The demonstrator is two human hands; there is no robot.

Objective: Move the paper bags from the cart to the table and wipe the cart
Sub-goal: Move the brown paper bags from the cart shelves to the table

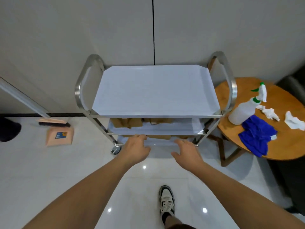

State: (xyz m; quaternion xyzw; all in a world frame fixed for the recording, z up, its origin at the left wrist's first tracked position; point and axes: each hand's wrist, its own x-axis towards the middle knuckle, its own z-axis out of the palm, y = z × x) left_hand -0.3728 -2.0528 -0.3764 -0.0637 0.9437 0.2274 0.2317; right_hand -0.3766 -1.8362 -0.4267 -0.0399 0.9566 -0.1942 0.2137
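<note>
1. A sneaker (167,202) stands on the glossy white floor at the bottom edge; the leg above it is cut off by the frame
2. Both forearms reach forward. The left hand (135,149) has loosely curled fingers at the front edge of the cart's lowest shelf; whether they touch it is hard to tell. The right hand (187,151) is spread with straight fingers just before the same edge, holding nothing
3. The steel cart (156,91) has three shelves; its top one is bare and pale. The brown paper bags (127,123) sit on the middle shelf, mostly hidden under the top one, so their number is unclear. Another brown strip shows on the lowest shelf behind the hands
4. To the right, a round wooden table (283,144), partly cut off, carries a blue cloth (257,138), a white spray bottle (244,111) and crumpled white tissues (270,113)
5. At left, a pink dustpan (60,135) and a brush lie on the floor by the wall
</note>
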